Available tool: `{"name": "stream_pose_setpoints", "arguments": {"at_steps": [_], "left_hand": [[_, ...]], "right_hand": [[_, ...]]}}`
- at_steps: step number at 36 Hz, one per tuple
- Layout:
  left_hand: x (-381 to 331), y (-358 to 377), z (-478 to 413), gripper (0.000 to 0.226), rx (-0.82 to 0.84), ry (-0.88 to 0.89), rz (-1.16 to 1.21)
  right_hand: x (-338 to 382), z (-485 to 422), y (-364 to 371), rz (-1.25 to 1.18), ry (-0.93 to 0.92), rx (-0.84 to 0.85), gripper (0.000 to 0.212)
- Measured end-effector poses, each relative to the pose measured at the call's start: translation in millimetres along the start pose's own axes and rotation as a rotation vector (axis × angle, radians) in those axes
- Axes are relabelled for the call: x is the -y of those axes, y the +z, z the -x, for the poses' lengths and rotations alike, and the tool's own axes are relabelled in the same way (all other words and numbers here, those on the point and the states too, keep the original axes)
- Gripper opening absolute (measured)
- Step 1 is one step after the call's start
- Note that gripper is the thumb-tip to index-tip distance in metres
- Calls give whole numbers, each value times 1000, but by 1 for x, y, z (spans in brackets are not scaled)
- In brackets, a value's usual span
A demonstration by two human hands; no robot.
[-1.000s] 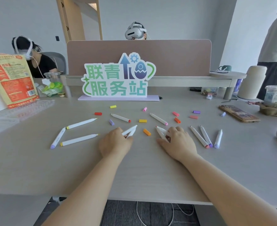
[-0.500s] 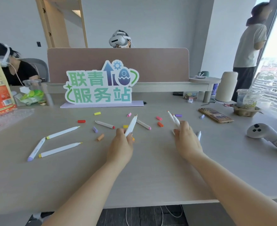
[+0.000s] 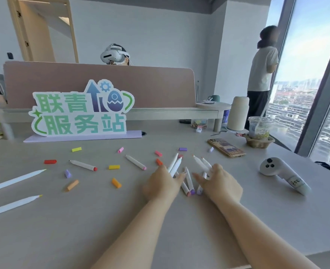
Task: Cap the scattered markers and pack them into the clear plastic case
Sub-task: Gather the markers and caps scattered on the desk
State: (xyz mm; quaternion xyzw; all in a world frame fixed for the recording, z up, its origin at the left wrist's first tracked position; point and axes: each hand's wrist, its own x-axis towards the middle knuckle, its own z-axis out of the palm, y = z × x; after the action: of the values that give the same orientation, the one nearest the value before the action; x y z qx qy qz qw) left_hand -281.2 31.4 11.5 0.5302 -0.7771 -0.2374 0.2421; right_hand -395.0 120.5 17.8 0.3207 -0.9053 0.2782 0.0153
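Left hand (image 3: 163, 184): fingers curl round two white markers (image 3: 176, 165).
Right hand (image 3: 221, 184): grips two more markers (image 3: 200, 163).
Between the hands: three markers (image 3: 188, 179) lie on the bench (image 3: 82, 230).
Farther back: loose caps (image 3: 114, 167), then a big sign (image 3: 80, 111).

Table (image 3: 82, 239): pale beige top, seen from near edge.
- Rear left: green-lettered sign (image 3: 78, 113) upright on lilac base.
- Middle: loose caps (image 3: 114, 167) scattered, in yellow, red, pink, purple, orange, lilac. Among them red-ended marker (image 3: 83, 165) and pink-ended marker (image 3: 136, 162), well apart.
- Left edge: two yellow-tipped markers (image 3: 14, 181), roughly parallel.
- Centre right: perhaps three more markers (image 3: 189, 181) lying close together, partly hidden.
- Right: patterned phone (image 3: 226, 148), white VR controller (image 3: 282, 174), cream flask (image 3: 238, 113), plastic drink cup (image 3: 260, 129) in cardboard holder.
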Motion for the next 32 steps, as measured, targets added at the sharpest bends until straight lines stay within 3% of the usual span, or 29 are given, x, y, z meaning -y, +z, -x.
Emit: {"name": "stream_pose_setpoints", "arguments": {"at_steps": [3,10,17,23,32], "left_hand": [[-1,2,-1,53,14,-2,-61],[-2,-1,1,27,36,0,-116],[2,-2,1,30,12,49,-157],[10,-7,1,29,-13,70,77],[17,-14,11,35,19,140,278]], "right_hand": [[0,0,0,13,3,12,46],[-3,2,-4,2,-17,74,17],[-6,-3,-6,51,-44,123,13],[-10,-5,-3,-112,-3,29,29],[-3,6,3,-196,-70,14,19]]}}
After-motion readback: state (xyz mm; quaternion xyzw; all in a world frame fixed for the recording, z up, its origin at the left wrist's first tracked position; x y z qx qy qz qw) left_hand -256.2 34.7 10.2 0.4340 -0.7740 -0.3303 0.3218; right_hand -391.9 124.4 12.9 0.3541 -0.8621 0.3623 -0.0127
